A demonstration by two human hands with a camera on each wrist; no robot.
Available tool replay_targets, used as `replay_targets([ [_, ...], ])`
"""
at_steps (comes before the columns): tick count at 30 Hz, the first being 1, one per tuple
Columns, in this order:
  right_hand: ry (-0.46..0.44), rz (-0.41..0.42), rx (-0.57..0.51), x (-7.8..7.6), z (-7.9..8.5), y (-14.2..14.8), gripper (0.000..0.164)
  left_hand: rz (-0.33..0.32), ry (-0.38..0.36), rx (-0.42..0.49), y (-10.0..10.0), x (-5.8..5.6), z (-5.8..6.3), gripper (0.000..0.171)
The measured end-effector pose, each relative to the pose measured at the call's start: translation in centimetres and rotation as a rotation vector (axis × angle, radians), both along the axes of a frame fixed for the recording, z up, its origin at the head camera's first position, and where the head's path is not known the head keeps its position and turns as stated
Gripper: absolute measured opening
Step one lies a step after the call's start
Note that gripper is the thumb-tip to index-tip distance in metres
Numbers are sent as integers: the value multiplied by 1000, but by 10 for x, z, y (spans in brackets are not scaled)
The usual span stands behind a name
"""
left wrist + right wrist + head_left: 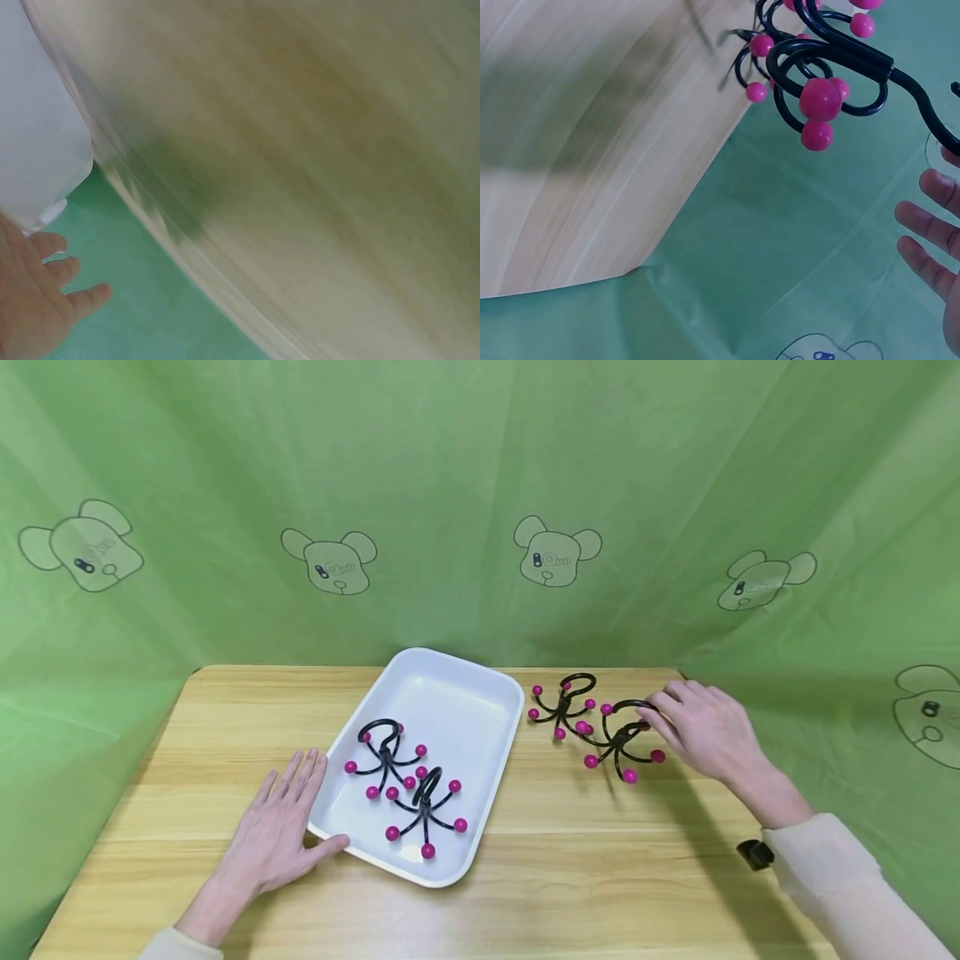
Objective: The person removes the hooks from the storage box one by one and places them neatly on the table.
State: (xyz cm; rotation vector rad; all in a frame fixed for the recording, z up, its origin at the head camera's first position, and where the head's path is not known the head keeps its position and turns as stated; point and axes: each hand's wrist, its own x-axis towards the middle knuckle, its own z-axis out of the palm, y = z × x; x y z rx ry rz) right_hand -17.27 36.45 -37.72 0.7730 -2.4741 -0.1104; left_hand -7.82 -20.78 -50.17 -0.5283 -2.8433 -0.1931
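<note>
My right hand (703, 728) pinches the curved top of a black wire hook hanger (619, 739) with pink ball tips, held just above the table's right side. In the right wrist view, the hanger's hook (922, 97) runs to the right hand (937, 240) at the frame's edge. A second hanger (562, 708) of the same kind stands close behind on the wood. My left hand (273, 835) lies with straight, spread fingers against the left rim of a white tray (450, 693). Two more hangers, one farther back (386, 756) and one nearer (426, 806), stand in the tray.
The light wooden table (570, 877) ends at a green curtain (450, 460) printed with bear heads, which hangs behind and at both sides. The tray sits slightly turned near the table's middle. In the left wrist view, its white wall (37, 112) shows beside the left hand (30, 300).
</note>
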Motion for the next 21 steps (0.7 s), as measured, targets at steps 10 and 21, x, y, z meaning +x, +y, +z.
replay_targets([
  [10, -36, -60, 9, -5, -4, 18, 23, 2, -5, 2, 0, 1, 1, 112],
  [21, -60, -87, 3, -16, -13, 40, 23, 4, -13, 5, 0, 0, 0, 112],
])
